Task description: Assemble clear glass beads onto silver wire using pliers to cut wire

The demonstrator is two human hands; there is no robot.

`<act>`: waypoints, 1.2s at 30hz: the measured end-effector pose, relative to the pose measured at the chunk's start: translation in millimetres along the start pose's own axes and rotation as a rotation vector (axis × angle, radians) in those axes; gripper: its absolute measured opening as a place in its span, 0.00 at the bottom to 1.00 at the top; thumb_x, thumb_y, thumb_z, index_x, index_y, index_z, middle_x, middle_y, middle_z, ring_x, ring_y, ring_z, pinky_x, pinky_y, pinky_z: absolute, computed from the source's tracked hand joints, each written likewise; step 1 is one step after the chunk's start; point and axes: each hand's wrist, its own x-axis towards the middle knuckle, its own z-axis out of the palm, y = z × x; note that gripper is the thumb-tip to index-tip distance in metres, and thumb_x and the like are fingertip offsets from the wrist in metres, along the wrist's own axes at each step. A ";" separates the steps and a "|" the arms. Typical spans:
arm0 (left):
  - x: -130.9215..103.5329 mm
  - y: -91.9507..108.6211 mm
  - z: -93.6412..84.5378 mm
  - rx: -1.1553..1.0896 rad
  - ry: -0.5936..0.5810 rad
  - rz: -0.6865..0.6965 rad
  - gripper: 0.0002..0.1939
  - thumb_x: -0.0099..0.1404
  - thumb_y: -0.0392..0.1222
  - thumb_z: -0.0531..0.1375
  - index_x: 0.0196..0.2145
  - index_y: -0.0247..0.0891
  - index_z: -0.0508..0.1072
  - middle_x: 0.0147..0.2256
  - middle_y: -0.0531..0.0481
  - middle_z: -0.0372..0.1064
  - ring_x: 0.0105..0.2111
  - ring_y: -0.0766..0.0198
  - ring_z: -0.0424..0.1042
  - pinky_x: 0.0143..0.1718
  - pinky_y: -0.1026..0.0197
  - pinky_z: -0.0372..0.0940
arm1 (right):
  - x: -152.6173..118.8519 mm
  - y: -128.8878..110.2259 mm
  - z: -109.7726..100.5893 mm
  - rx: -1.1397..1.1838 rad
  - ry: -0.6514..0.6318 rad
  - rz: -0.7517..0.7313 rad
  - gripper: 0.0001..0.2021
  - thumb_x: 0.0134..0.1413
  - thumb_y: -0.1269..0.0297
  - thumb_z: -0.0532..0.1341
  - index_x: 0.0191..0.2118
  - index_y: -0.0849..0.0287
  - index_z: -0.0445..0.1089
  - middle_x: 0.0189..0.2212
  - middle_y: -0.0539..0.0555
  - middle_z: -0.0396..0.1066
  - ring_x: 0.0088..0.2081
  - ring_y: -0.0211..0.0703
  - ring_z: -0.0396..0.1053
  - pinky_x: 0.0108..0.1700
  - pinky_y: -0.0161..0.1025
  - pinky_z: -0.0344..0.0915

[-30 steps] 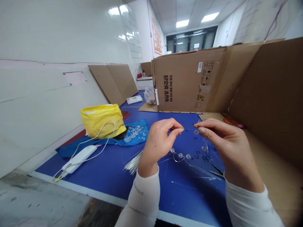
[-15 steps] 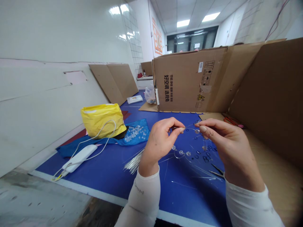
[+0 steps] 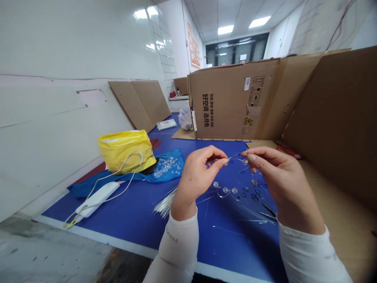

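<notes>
Between my hands a thin wire strung with clear beads (image 3: 225, 190) hangs in loops over the blue table (image 3: 123, 212). My left hand (image 3: 200, 177) pinches the wire between thumb and forefinger. Opposite it, my right hand (image 3: 279, 177) is closed on another part of the wire, with a bead (image 3: 244, 162) just by its fingertips. Small dark rings (image 3: 256, 195) lie on the table below. A bundle of silvery wires (image 3: 165, 204) is beside my left wrist, and a dark pointed tool (image 3: 268, 214) is partly hidden by my right wrist.
Loose clear beads (image 3: 167, 166) lie on a blue cloth (image 3: 177, 157) beside a yellow bag (image 3: 126, 151). A white power strip (image 3: 97, 198) with its cable is at the left. Cardboard (image 3: 226, 102) stands behind and right, near orange-handled scissors (image 3: 287, 150).
The view has shifted slightly. Both hands keep their pinch on the beaded wire, and my right fingertips have moved slightly over it.
</notes>
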 end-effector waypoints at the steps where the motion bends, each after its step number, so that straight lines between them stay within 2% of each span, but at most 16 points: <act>1: 0.0 -0.1 -0.3 -0.012 -0.008 -0.004 0.02 0.64 0.34 0.65 0.33 0.38 0.78 0.30 0.53 0.77 0.30 0.68 0.72 0.31 0.65 0.63 | 0.2 0.3 -0.5 0.007 0.003 0.005 0.06 0.52 0.57 0.71 0.35 0.51 0.81 0.29 0.49 0.76 0.28 0.34 0.66 0.30 0.33 0.63; 3: 0.0 -0.5 -0.7 -0.028 -0.019 -0.005 0.02 0.64 0.35 0.65 0.33 0.39 0.78 0.30 0.53 0.78 0.30 0.68 0.73 0.31 0.64 0.64 | -1.2 -1.0 -0.5 -0.003 0.003 -0.012 0.06 0.53 0.58 0.71 0.36 0.50 0.81 0.31 0.49 0.77 0.29 0.35 0.67 0.31 0.33 0.64; 8: 0.2 -2.1 -0.6 -0.014 0.009 -0.006 0.02 0.64 0.37 0.65 0.32 0.39 0.78 0.29 0.52 0.77 0.29 0.67 0.72 0.32 0.63 0.66 | -7.6 -7.9 3.4 -0.149 0.002 -0.157 0.04 0.56 0.60 0.69 0.37 0.50 0.80 0.36 0.51 0.78 0.37 0.39 0.73 0.38 0.36 0.67; 14: 1.2 -2.6 2.0 -0.021 0.031 -0.019 0.02 0.64 0.37 0.64 0.32 0.38 0.77 0.30 0.51 0.77 0.30 0.66 0.74 0.34 0.62 0.69 | -6.7 -4.4 5.8 -0.275 0.009 -0.163 0.07 0.55 0.59 0.69 0.39 0.54 0.78 0.37 0.53 0.79 0.35 0.42 0.74 0.38 0.40 0.69; 18: 0.8 -2.8 4.1 -0.131 0.021 -0.040 0.03 0.64 0.35 0.64 0.36 0.38 0.74 0.34 0.50 0.78 0.35 0.65 0.77 0.40 0.62 0.72 | -5.7 -2.7 5.8 -0.264 0.050 -0.153 0.06 0.54 0.59 0.69 0.35 0.55 0.77 0.30 0.51 0.76 0.29 0.39 0.70 0.31 0.37 0.66; 21: 0.6 -3.3 3.9 -0.119 0.024 -0.027 0.01 0.65 0.35 0.64 0.35 0.38 0.74 0.35 0.51 0.78 0.36 0.65 0.78 0.41 0.62 0.72 | -4.8 -3.7 6.1 -0.217 0.103 -0.099 0.07 0.55 0.58 0.69 0.34 0.56 0.77 0.24 0.49 0.72 0.24 0.36 0.65 0.24 0.33 0.62; 25: 0.7 -4.4 3.5 -0.109 0.066 -0.022 0.02 0.66 0.38 0.63 0.34 0.38 0.75 0.35 0.50 0.78 0.35 0.65 0.78 0.40 0.62 0.72 | -4.0 -4.5 7.4 -0.198 0.135 -0.114 0.07 0.54 0.58 0.69 0.34 0.56 0.78 0.24 0.49 0.72 0.24 0.36 0.64 0.22 0.33 0.61; 30: 1.1 -4.7 6.0 -0.258 0.125 -0.106 0.05 0.66 0.41 0.63 0.33 0.38 0.72 0.30 0.51 0.77 0.29 0.67 0.77 0.34 0.63 0.73 | -6.3 -4.1 8.4 -0.255 0.110 -0.234 0.04 0.56 0.60 0.68 0.36 0.53 0.78 0.32 0.52 0.76 0.30 0.39 0.71 0.28 0.36 0.68; 36: 2.7 -5.8 9.3 -0.430 0.103 -0.217 0.06 0.64 0.41 0.63 0.33 0.37 0.71 0.28 0.50 0.77 0.27 0.67 0.76 0.34 0.63 0.74 | -7.8 -3.0 7.3 -0.317 0.081 -0.300 0.03 0.58 0.61 0.67 0.37 0.52 0.78 0.34 0.52 0.77 0.34 0.41 0.74 0.36 0.39 0.71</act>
